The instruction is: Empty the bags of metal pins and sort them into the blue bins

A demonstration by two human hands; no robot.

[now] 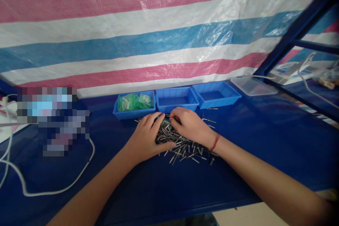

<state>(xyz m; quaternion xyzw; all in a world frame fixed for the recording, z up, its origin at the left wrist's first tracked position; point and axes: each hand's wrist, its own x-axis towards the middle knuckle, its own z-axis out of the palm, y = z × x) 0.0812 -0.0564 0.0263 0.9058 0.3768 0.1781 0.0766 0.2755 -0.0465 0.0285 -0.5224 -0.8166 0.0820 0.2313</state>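
A heap of silvery pop rivets [182, 146] lies on the blue tabletop between and below my hands. My left hand [144, 134] rests at the heap's left side, thumb stretched over the rivets and apart from the fingers. Its fingertips come close to a small clear greenish piece [166, 123], perhaps a plastic bag, partly hidden between the hands. From the right, my right hand [189, 123] reaches over the heap with fingers curled and pinched together; what they hold is hidden. A red cord circles that wrist.
Behind the hands stand a blue bin [135, 114] with green-edged packets [135, 101], a middle blue bin [177, 107] and a right blue bin [219, 102]. A clear plastic lid [254, 86] lies at the right back. White cable [58, 192] loops at left, near a blurred-out area.
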